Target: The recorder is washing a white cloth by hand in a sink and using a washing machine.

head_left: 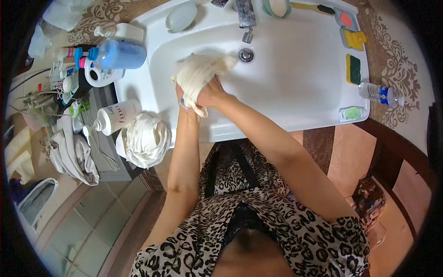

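Over the left part of the white sink basin (277,83), a bunched cream cloth (197,74) is gripped between both hands. My left hand (180,91) holds its near left side, with most of the fingers hidden under the fabric. On the right side of the cloth, my right hand (213,91) is closed on its folds. One end of the cloth hangs down between my wrists, and its far right end is blurred close to the drain (246,55). The faucet (245,17) stands behind the basin, beyond the drain.
A blue liquid pump bottle (121,54), a white pump bottle (119,116) and a bundled white cloth (147,140) are at the left. Along the right rim lie a green-and-yellow sponge (353,69), a yellow sponge (354,39), a clear plastic bottle (377,94) and a soap dish (351,114).
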A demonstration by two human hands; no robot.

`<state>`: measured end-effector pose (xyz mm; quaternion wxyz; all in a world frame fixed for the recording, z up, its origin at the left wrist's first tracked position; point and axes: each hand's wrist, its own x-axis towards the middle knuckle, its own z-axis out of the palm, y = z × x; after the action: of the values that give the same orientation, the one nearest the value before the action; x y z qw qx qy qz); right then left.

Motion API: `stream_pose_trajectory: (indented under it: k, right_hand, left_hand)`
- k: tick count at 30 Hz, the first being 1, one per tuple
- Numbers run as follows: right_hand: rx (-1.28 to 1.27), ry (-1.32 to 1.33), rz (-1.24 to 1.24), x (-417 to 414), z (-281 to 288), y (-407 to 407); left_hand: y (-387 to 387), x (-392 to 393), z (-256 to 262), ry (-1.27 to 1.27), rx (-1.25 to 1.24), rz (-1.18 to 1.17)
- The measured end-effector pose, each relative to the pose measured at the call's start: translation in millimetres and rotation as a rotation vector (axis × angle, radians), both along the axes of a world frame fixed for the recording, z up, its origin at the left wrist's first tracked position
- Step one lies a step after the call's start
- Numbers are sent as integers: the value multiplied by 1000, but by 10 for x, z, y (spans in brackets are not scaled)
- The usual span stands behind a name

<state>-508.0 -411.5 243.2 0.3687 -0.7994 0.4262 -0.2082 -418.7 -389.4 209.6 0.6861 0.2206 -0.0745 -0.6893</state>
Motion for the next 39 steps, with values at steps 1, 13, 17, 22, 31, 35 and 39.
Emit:
stream_pose_trajectory:
  k: [1,13,17,22,31,35,39]
  right_hand:
    - [-1,6,-22,-48,-113,-55]
    - [448,-321,-611,-236,-808,-366]
    - [1404,-1960,-1093,-341,-1183,-120]
    - [1248,-2180,-739,-224,-1008,-68]
    - [1001,-1406,-561,91,-144,350]
    - [370,-649,-467,112,-24,610]
    - [393,-874,-735,-410,-404,227]
  left_hand:
    - [-57,-140,132,-57,33,6]
    - [227,-37,546,-55,334,96]
    - [232,-17,861,43,156,13]
    - [318,352,960,88,38,-18]
    - [144,262,-101,-59,431,76]
    - [69,287,-290,-207,263,2]
    - [7,220,3,-305,426,89]
